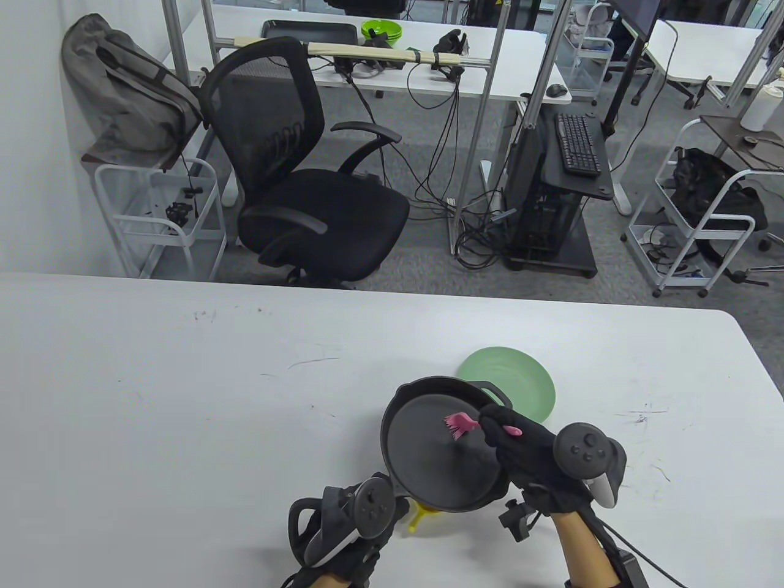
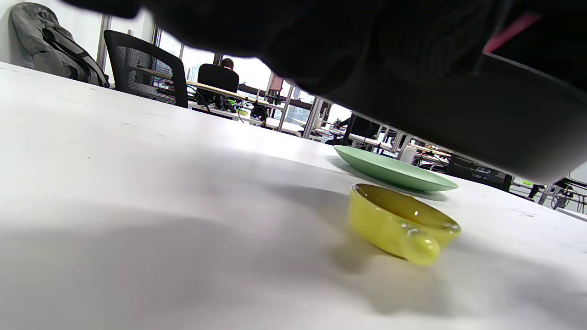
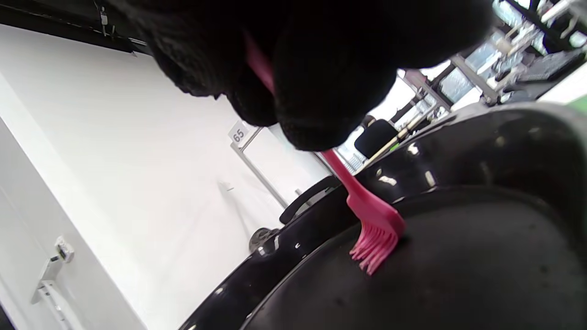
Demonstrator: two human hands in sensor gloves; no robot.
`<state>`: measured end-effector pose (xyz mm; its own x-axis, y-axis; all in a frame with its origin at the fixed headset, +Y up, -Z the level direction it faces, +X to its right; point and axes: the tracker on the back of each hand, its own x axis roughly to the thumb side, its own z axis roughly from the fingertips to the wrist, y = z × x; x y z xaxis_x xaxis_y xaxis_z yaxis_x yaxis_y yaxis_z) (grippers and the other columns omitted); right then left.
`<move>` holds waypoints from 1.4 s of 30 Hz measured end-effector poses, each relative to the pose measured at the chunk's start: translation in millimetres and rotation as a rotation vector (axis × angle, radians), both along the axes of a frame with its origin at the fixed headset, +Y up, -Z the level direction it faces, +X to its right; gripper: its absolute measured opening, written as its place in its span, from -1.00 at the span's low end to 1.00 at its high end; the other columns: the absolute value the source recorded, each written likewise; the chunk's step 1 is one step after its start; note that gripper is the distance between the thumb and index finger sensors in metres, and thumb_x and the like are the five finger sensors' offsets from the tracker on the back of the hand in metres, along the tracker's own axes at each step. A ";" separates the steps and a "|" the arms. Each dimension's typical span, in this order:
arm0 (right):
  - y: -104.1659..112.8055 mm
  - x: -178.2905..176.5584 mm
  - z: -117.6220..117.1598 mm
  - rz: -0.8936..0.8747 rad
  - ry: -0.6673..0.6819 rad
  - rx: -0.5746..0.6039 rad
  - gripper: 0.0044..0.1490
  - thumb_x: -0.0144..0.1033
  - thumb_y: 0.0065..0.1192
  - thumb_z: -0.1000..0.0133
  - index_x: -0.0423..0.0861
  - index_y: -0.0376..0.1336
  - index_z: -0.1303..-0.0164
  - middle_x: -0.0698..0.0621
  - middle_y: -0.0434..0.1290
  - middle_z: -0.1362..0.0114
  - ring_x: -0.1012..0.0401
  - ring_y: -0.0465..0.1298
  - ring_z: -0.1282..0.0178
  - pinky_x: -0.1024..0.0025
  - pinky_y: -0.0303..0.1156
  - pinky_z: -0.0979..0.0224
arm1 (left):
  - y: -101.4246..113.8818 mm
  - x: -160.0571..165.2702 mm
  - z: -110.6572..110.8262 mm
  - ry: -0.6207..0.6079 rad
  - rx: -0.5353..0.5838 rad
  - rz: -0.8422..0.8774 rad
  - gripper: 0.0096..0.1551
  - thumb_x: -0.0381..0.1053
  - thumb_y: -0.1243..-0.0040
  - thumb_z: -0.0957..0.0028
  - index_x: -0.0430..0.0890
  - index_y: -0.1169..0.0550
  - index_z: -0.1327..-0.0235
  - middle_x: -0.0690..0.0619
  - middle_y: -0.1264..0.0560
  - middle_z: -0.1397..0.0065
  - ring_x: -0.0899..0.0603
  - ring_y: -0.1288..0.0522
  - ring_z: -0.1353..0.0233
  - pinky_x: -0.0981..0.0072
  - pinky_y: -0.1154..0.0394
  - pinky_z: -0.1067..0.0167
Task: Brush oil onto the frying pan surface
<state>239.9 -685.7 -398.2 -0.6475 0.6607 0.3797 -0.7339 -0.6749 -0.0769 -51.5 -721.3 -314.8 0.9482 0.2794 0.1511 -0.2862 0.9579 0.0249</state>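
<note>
A pale green plate (image 1: 520,380) lies right of centre on the white surface (image 1: 184,398). Beyond it, a black mesh office chair (image 1: 300,165) stands upper left, a grey backpack (image 1: 122,92) on a cart beside it.

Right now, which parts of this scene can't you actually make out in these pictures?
- Left hand: its grip on the frying pan is hidden under the tracker in the table view and blurred dark in the left wrist view.
- Yellow dish: mostly covered by the pan in the table view.
- Pink brush: handle buried in the right hand.
- Green plate: partly behind the pan.
</note>
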 end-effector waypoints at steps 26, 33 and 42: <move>5.7 -58.7 24.2 -0.011 0.469 -0.139 -0.48 0.04 0.19 -0.30 -0.03 0.40 -0.31 -0.25 0.61 -0.06 0.20 0.63 0.27 0.42 0.58 0.25 | -1.9 -1.3 -0.5 0.010 -0.006 -0.011 -0.31 0.31 -0.31 -0.09 -0.25 -0.62 -0.12 0.08 -0.69 0.32 0.00 -0.64 0.49 0.13 -0.59 0.44; 7.5 -52.6 22.0 -0.217 0.531 -0.238 -0.47 0.02 0.20 -0.30 -0.06 0.39 -0.33 -0.26 0.62 -0.04 0.20 0.64 0.29 0.42 0.58 0.29 | -1.4 -2.4 -0.8 0.013 -0.015 -0.004 -0.31 0.31 -0.30 -0.09 -0.25 -0.62 -0.12 0.07 -0.69 0.33 0.00 -0.64 0.49 0.13 -0.59 0.44; 2.1 -36.7 14.5 -0.037 0.190 -0.075 -0.49 -0.04 0.25 -0.27 -0.05 0.40 -0.34 -0.29 0.61 -0.08 0.17 0.64 0.27 0.39 0.58 0.28 | -2.2 -1.4 -1.3 0.011 -0.012 -0.015 -0.31 0.31 -0.30 -0.09 -0.25 -0.62 -0.12 0.07 -0.69 0.32 0.00 -0.64 0.49 0.13 -0.59 0.44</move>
<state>203.2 -683.6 -383.7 -0.5434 0.7139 0.4416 -0.7551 -0.6456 0.1145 -52.9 -723.5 -316.2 0.9540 0.2665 0.1377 -0.2712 0.9624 0.0164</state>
